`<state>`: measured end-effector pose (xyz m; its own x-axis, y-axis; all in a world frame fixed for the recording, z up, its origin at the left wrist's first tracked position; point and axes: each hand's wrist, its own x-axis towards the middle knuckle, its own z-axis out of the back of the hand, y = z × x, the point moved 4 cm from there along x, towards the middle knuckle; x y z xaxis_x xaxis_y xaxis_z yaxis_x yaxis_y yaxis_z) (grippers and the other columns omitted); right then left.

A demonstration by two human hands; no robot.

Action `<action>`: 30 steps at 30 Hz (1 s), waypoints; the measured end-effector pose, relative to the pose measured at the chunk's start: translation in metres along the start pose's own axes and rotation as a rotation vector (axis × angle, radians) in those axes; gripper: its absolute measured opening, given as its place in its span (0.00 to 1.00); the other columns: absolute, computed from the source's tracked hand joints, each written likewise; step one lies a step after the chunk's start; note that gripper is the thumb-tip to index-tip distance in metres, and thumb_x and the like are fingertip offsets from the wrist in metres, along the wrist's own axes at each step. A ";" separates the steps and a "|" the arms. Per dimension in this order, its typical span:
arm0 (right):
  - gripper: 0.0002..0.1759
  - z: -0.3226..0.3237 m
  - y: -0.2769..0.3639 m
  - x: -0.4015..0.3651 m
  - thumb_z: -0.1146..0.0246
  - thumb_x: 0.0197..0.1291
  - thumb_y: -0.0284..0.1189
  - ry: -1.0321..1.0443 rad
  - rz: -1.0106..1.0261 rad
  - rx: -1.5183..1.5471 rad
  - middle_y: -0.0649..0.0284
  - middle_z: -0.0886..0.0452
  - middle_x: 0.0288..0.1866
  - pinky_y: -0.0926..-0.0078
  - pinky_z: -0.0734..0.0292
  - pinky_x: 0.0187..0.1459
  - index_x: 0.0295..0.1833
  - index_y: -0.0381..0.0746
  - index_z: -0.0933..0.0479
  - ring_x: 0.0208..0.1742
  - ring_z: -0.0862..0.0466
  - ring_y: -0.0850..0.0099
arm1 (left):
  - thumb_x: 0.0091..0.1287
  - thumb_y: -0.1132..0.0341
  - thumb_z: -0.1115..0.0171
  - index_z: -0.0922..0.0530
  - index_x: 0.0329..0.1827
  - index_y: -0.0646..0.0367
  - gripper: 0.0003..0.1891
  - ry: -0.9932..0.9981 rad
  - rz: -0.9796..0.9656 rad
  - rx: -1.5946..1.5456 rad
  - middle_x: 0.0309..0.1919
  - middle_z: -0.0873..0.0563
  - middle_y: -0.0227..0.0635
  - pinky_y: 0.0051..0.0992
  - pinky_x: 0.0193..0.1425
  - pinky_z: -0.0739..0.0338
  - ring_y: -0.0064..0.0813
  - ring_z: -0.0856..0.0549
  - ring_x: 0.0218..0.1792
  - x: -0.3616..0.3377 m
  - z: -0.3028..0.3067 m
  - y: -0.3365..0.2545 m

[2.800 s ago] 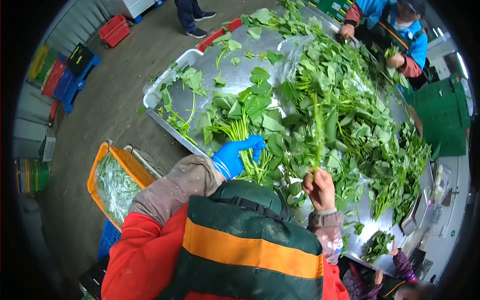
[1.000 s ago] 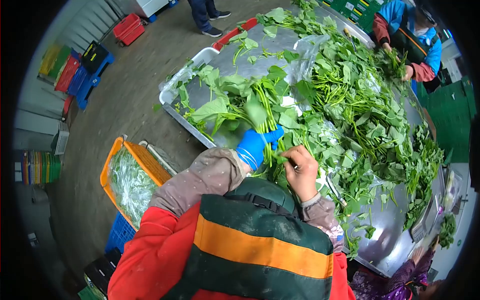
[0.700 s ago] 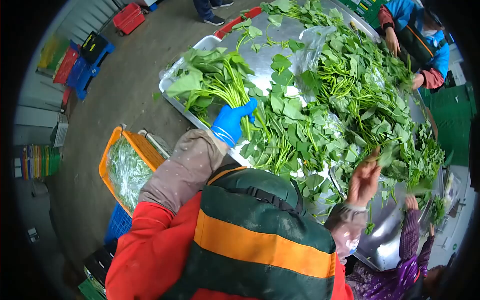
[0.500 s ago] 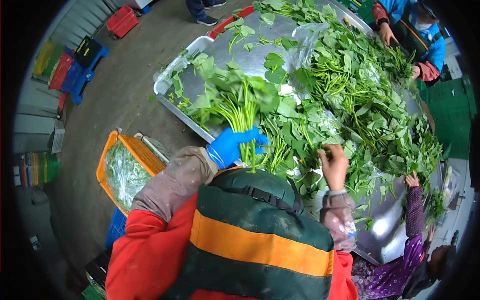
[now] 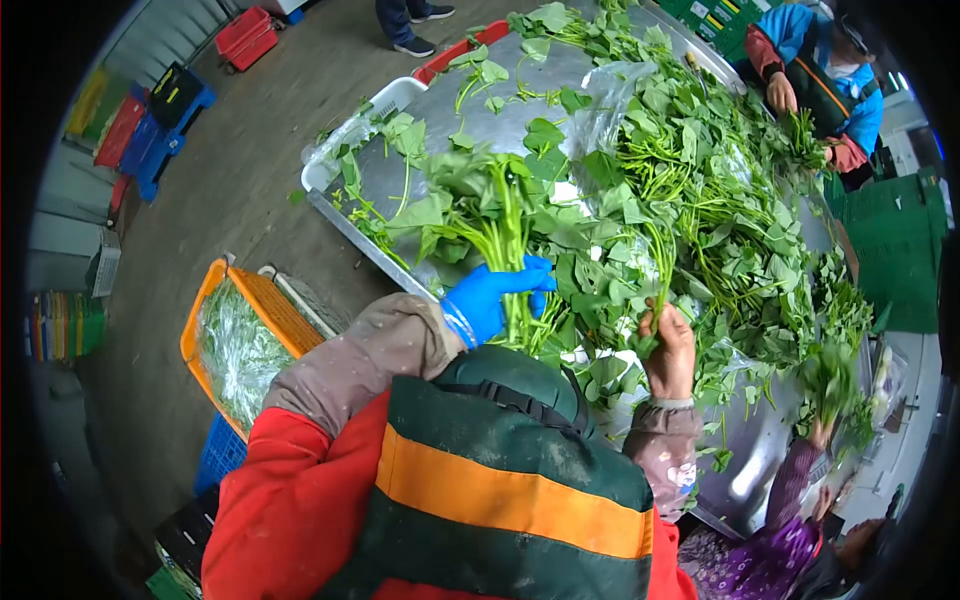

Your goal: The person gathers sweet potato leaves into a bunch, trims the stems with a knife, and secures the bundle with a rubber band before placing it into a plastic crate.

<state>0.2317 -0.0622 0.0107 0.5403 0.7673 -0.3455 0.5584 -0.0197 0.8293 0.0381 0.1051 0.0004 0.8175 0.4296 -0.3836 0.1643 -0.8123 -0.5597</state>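
My left hand (image 5: 490,300), in a blue glove, is closed round the stems of a bunch of leafy greens (image 5: 508,220). The bunch stands upright over the near edge of the metal table (image 5: 430,118), its leaves slightly blurred. To the right, my bare right hand (image 5: 672,350) pinches a few leafy green stems (image 5: 662,255) between thumb and fingers. Their upper ends rise in front of the large pile of greens (image 5: 690,180), so where they end is hard to make out. Sheets of clear plastic (image 5: 605,100) lie among the leaves.
An orange crate (image 5: 275,305) with bagged greens stands at lower left. At the table's far left corner are a white basket (image 5: 398,95) and a red one (image 5: 490,36). Co-workers handle greens at upper right (image 5: 782,92) and lower right (image 5: 818,435). Green crates (image 5: 890,245) stand at right.
My right hand, holding no visible stems before, now pinches a few. The bunch in my left hand has shifted slightly right. The lower-right co-worker now lifts a bunch of greens.
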 end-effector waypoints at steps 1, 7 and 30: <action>0.12 -0.007 -0.003 -0.003 0.44 0.63 0.28 -0.001 0.035 -0.043 0.62 0.22 0.30 0.81 0.32 0.34 0.47 0.31 0.26 0.29 0.27 0.76 | 0.58 0.68 0.37 0.26 0.45 0.67 0.15 -0.007 -0.031 0.054 0.29 0.19 0.38 0.26 0.35 0.26 0.28 0.19 0.29 0.005 -0.004 0.002; 0.10 -0.047 -0.010 -0.017 0.39 0.58 0.24 -0.115 0.208 -0.426 0.67 0.21 0.30 0.86 0.34 0.26 0.46 0.34 0.23 0.26 0.26 0.83 | 0.56 0.70 0.35 0.23 0.43 0.66 0.14 -0.079 -0.080 0.141 0.32 0.20 0.36 0.25 0.31 0.26 0.25 0.22 0.25 0.006 -0.019 -0.007; 0.34 -0.068 0.031 -0.033 0.29 0.40 0.25 0.240 0.538 -1.444 0.51 0.27 0.55 0.64 0.34 0.56 0.58 0.38 0.31 0.55 0.27 0.56 | 0.59 0.64 0.36 0.20 0.37 0.65 0.11 -0.114 -0.267 0.421 0.29 0.17 0.35 0.21 0.28 0.30 0.19 0.26 0.21 0.006 -0.042 -0.081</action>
<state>0.1885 -0.0440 0.0776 0.2821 0.9561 0.0787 -0.7928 0.1861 0.5804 0.0528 0.1569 0.0741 0.7080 0.6600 -0.2513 0.1032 -0.4487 -0.8877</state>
